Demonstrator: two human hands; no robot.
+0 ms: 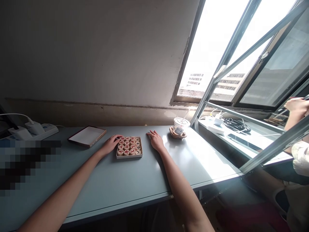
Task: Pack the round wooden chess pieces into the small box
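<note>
Several round wooden Chinese chess pieces with red or black characters fill an open shallow box on the desk. At the box's upper left corner lies my left hand, its fingers stretched out against the edge and the nearest pieces; it does not wrap round anything. To the right of the box, my right hand rests palm down on the desk with fingers apart, holding nothing. The box lid, white inside with dark red sides, lies upturned to the left.
A clear plastic cup with a straw stands in a brown cardboard holder at the back right. Power strips with plugs sit at the far left. A metal frame bounds the desk's right side. Beyond it is another person's hand.
</note>
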